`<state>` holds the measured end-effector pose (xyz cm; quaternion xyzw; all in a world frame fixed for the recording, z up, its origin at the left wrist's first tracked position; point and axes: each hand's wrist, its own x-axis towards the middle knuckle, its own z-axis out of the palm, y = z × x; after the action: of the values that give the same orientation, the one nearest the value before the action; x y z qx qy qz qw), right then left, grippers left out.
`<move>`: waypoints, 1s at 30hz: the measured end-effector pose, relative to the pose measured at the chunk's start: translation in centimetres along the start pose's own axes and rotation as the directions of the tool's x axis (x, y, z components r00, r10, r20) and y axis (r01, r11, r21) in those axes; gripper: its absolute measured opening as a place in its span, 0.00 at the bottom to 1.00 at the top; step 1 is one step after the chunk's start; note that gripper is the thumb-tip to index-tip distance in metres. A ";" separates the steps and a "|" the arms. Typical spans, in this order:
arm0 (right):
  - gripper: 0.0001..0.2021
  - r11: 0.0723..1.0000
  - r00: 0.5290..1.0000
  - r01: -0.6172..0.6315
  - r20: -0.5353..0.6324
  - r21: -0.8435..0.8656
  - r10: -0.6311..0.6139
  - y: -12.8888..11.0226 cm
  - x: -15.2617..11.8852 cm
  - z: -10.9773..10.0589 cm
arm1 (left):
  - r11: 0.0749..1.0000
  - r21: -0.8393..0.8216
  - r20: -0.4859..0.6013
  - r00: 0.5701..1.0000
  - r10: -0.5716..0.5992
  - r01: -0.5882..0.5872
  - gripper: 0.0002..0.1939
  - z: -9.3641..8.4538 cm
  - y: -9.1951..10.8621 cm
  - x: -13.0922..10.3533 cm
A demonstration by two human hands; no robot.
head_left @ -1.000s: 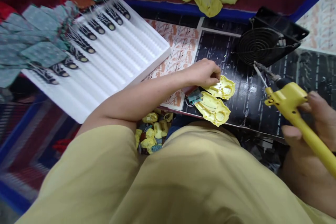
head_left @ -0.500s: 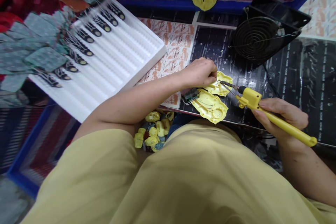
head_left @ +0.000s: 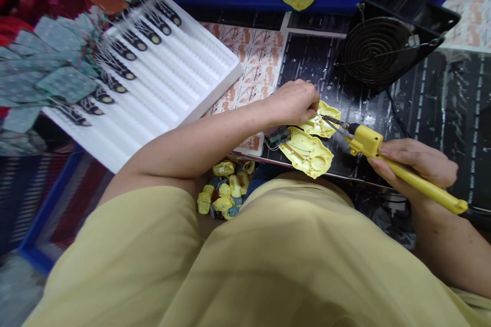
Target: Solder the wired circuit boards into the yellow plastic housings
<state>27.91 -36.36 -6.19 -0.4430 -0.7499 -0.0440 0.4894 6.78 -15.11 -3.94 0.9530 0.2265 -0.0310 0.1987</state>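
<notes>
Iron [head_left: 366,141]: held by closed right grip [head_left: 425,163], pointed to ten o'clock at upper shell [head_left: 320,126]. Left grip [head_left: 297,102]: curled, hold cannot be told.

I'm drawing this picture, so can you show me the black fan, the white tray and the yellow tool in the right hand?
Black fan [head_left: 371,52]: head view, on its round grille.
White tray [head_left: 184,69]: head view, on its ridged top.
Yellow tool [head_left: 408,174]: head view, on its handle.
</notes>
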 end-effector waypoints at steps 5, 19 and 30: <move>0.13 0.984 0.988 -0.134 -0.090 -0.115 0.124 -0.5 -1.5 -0.3 | 0.999 0.040 -0.027 0.999 -0.033 0.034 0.15 -0.4 0.8 -0.9; 0.09 0.970 0.994 -0.109 -0.002 -0.215 0.112 -2.0 -1.4 -0.5 | 0.993 -0.050 0.035 0.994 -0.102 0.103 0.12 -0.7 0.8 -1.9; 0.10 0.995 0.998 -0.036 0.044 -0.095 0.040 -1.2 -1.9 0.3 | 0.999 -0.007 0.037 0.998 -0.053 0.053 0.09 -0.3 -0.1 -0.2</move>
<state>27.11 -38.09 -7.33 -0.4807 -0.7495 -0.0599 0.4512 6.54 -15.04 -3.65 0.9451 0.2482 -0.0528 0.2058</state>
